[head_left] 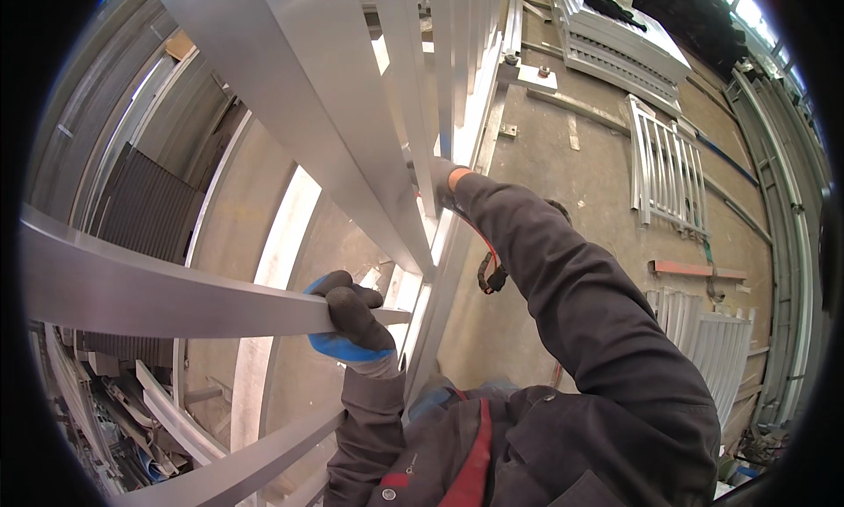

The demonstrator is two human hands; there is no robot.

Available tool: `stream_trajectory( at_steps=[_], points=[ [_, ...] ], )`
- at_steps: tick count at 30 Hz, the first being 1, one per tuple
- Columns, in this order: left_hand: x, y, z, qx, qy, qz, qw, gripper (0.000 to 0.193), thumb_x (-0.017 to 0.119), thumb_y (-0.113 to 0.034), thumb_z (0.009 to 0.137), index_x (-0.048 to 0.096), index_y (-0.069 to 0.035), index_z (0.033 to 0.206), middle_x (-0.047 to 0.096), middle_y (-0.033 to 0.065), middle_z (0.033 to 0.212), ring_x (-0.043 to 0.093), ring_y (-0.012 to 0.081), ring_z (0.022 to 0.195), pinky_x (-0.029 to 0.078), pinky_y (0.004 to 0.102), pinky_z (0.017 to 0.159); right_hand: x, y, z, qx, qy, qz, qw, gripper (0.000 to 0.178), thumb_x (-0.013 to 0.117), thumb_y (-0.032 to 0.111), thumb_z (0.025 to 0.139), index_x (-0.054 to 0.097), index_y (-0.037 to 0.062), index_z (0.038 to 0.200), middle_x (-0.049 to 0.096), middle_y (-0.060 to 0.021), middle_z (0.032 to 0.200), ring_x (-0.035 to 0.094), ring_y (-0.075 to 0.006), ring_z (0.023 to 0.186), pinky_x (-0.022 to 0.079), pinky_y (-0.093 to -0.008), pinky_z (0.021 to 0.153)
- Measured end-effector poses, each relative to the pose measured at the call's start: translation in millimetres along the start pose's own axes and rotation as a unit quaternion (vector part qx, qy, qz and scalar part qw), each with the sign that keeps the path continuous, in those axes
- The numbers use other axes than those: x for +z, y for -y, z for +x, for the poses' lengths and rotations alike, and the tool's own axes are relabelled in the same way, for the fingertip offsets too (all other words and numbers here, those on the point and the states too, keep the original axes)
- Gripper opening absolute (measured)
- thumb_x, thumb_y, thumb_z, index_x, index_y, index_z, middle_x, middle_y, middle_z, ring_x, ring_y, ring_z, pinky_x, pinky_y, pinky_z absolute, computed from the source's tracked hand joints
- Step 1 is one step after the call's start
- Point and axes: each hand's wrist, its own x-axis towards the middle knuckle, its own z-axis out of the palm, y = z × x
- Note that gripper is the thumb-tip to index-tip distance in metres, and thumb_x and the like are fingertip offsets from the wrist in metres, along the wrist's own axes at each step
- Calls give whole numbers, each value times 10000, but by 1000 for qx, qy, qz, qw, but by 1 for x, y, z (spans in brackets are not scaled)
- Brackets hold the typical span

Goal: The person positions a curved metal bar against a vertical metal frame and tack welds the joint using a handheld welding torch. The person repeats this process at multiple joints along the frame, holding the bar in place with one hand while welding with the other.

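Note:
My left hand [356,318], in a black and blue work glove, is closed around a silvery metal bar [180,283] that runs in from the left edge. My right hand [444,177] reaches forward to the lower ends of several upright metal bars [325,112]. Those bars hide its fingers, so what it holds or touches does not show. An orange band circles that wrist. Below the right forearm hangs a thin red cable [479,235] with a black coiled part [491,274]. The bars meet a long bright metal rail [413,322] in front of me.
Another metal bar [255,459] crosses at the lower left, above a heap of metal offcuts [105,419]. On the floor at right lie a white barred panel [668,164], a reddish beam [699,270] and further slatted panels [725,349]. Stacked panels [615,50] stand farther back.

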Motion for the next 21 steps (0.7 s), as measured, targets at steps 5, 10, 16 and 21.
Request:
stream_trajectory(
  at_steps=[5,10,16,21],
  points=[
    [-1,-3,2,-11,1,-17,1000,482,617,-438,1028,555,34,958,546,63,741,548,131,558,438,294,532,-17,25,-19,-17,-39,-305,951,366,909,273,576,763,50,828,733,-140,786,731,-285,660,544,-395,592],
    [0,-1,4,19,12,-8,1000,474,615,-434,1031,564,30,950,539,60,689,548,139,551,432,298,533,-22,28,-13,30,-51,-326,943,352,936,235,412,785,90,695,740,-137,750,736,-295,668,547,-397,594],
    [0,-2,2,5,-6,2,1000,449,611,-403,1039,589,41,976,574,74,596,552,142,533,425,296,533,-30,21,-21,18,-33,-295,955,299,787,265,684,787,78,918,754,-178,913,732,-352,841,555,-423,737],
    [-1,-1,8,33,21,56,998,480,546,-421,1062,591,43,952,581,78,559,543,136,524,416,284,549,-33,26,-52,46,-118,-207,970,443,541,299,954,662,94,1328,726,-196,1194,691,-375,1108,527,-430,966]
  ],
)
